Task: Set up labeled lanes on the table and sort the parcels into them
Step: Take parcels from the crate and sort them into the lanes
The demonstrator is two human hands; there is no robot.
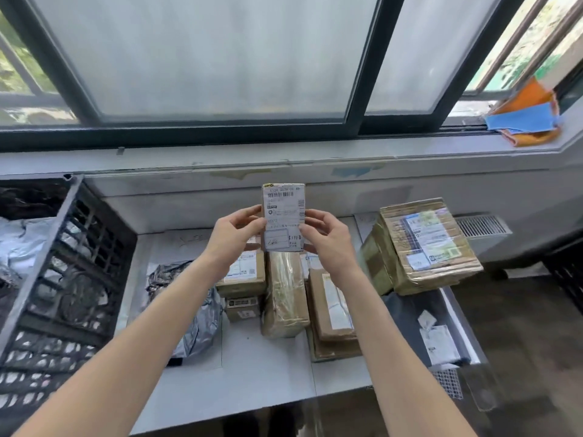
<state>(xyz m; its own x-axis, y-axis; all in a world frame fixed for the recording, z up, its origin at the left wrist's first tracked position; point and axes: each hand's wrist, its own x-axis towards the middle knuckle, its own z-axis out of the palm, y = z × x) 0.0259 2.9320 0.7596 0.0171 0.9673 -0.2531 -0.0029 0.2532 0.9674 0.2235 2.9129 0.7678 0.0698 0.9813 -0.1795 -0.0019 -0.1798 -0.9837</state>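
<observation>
I hold a small cardboard parcel [284, 212] upright above the table, its white shipping label facing me. My left hand [235, 233] pinches its left edge and my right hand [328, 238] grips its right edge. Below it, on white paper sheets [262, 367] laid as lanes on the table, lie a grey plastic mailer [195, 323], several brown boxes [285, 294] in the middle lane, and flat brown parcels [331, 310] beside them. A large taped cardboard box [422, 244] sits at the right.
A black plastic crate [56, 279] holding grey mailers stands at the left. A dark tray [435, 332] with small white packets is at the right front. Behind the table run a wall ledge and window, with orange and blue cloths [530, 118] on the sill.
</observation>
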